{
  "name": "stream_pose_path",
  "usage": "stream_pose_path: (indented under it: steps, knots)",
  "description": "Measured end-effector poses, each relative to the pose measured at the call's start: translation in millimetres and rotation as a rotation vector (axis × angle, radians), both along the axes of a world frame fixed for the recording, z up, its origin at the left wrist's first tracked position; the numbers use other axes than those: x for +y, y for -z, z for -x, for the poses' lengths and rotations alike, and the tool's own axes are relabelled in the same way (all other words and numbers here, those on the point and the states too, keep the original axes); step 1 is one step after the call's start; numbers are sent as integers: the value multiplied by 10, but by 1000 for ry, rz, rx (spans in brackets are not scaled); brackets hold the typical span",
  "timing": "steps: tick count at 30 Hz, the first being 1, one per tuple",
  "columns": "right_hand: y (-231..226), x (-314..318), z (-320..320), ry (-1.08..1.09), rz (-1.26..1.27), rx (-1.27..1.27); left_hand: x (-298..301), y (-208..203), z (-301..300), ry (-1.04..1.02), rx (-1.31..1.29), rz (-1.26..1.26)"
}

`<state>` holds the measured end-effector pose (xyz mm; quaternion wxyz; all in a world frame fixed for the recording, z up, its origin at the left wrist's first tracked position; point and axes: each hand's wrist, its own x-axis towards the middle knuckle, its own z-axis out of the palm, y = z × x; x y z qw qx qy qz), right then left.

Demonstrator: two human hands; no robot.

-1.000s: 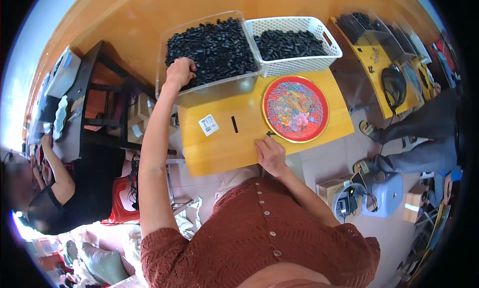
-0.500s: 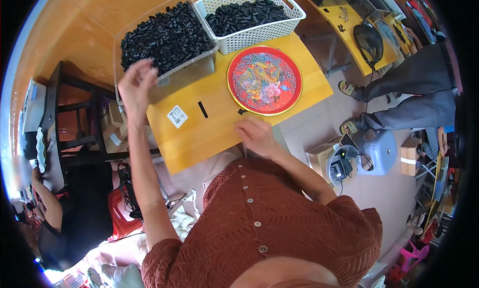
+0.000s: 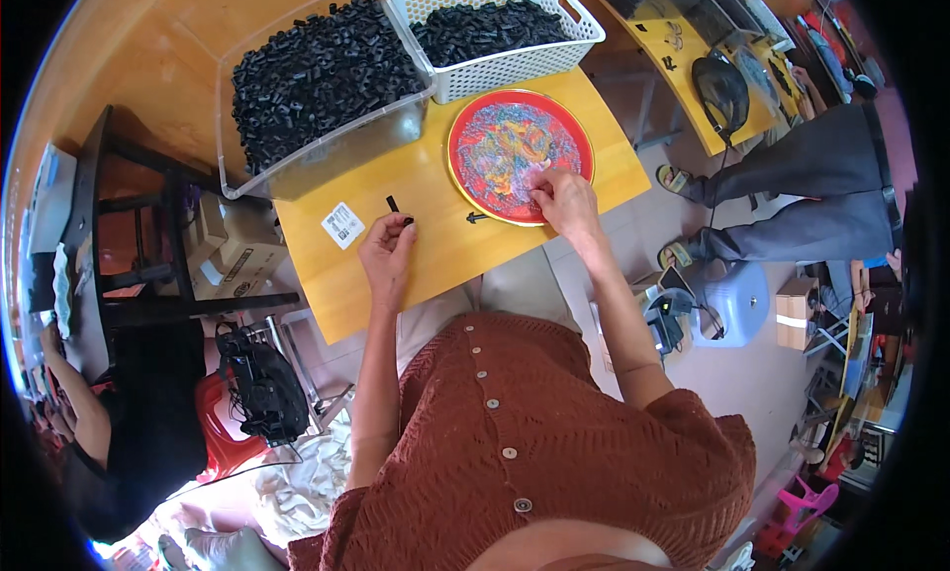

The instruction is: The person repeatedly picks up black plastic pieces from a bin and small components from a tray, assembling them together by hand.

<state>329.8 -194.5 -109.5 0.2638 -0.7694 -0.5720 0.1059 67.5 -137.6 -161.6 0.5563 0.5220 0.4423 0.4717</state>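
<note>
My left hand (image 3: pixel 386 257) is above the yellow table (image 3: pixel 327 299), thumb and fingers pinching a small black plastic piece (image 3: pixel 408 222). Just beyond it lies a short black strip (image 3: pixel 392 204), partly covered by the hand. My right hand (image 3: pixel 571 211) reaches over the near right rim of a round red tray (image 3: pixel 461 171), its fingers closed together at the tray's contents. Many tiny silvery parts are scattered over the tray's flowered bottom. What the right fingers hold, if anything, is too small to make out. A small black part (image 3: pixel 477 217) lies beside the tray's near left rim.
Behind stand a clear bin (image 3: pixel 297 175) and a white perforated basket (image 3: pixel 515 64), both filled with small black pieces. A white label (image 3: pixel 342 225) lies on the table's left. One person stands at the right; another is at the lower left.
My left hand has come from over the clear bin down to the table and now holds a small black piece. My right hand has moved from the table's front edge onto the tray.
</note>
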Motion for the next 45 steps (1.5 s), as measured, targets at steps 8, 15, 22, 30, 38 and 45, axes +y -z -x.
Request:
stream_pose_path:
  steps: [8,15,22,30,38,45]
  knots:
    - [-38,60,203,33,155,-167,-3,10,23,12,-82,34]
    - [68,8,2,-11,-210,77,-42,4,41,9,-101,56]
    - [-95,244,665,-170,-186,931,-18,-83,56,19,-74,82]
    - [134,470,1227,-271,-116,828,12,27,66,44,-129,58]
    - [127,427,1292,-321,-230,591,-3,49,63,56,-75,15]
    - [67,394,1366,-372,-339,499,10,74,57,61,-125,25]
